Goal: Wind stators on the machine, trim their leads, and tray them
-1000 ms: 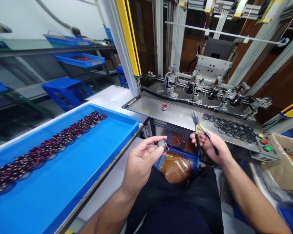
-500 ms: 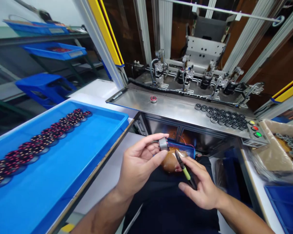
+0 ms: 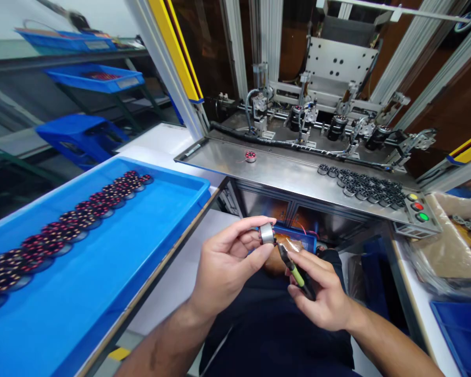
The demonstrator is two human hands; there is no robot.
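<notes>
Pinches the silver cylindrical part (image 3: 266, 233) in the left hand (image 3: 227, 262), short of the metal bench (image 3: 286, 170), and clasps in the right hand (image 3: 324, 293) the pliers (image 3: 296, 274), brought within the last second from well apart to just beside it, apparently for close work.

The small round part (image 3: 267, 233) has a smooth, softly shining metal wall. The pliers (image 3: 297, 275) have matt, plastic-looking grips. The tray (image 3: 141, 230) is smooth plastic with a faint sheen, and the metal shelf (image 3: 290, 173) looks brushed and reflective. The clothes (image 3: 282, 335) are dull cloth, the bag (image 3: 273, 263) glossy film, the box (image 3: 437, 251) cardboard-like, its wrap (image 3: 427, 284) crinkled clear plastic.
</notes>
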